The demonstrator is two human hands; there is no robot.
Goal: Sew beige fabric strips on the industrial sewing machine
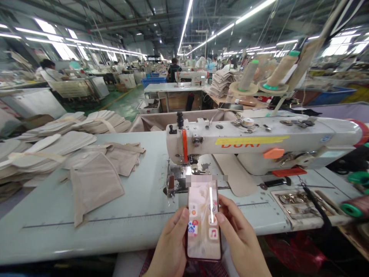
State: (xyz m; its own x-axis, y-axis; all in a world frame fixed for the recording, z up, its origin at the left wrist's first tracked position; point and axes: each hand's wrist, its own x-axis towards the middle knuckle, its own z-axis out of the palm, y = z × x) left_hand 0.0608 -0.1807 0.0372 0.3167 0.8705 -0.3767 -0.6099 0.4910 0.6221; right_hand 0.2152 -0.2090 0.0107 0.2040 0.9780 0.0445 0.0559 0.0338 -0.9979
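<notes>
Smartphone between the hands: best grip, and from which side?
Likely its two long edges, from the near side: the smartphone is narrow, its long sides run away from the wearer, and its lit face points back at the camera, so edge contact leaves that mostly clear. Left hand and right hand flank them.

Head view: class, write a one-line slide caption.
A left hand and right hand hold a lit, rectangular smartphone before a white metal sewing machine.

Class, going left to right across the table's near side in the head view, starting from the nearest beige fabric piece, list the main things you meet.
Nearest beige fabric piece, left hand, phone, right hand, tray of metal parts.
</notes>
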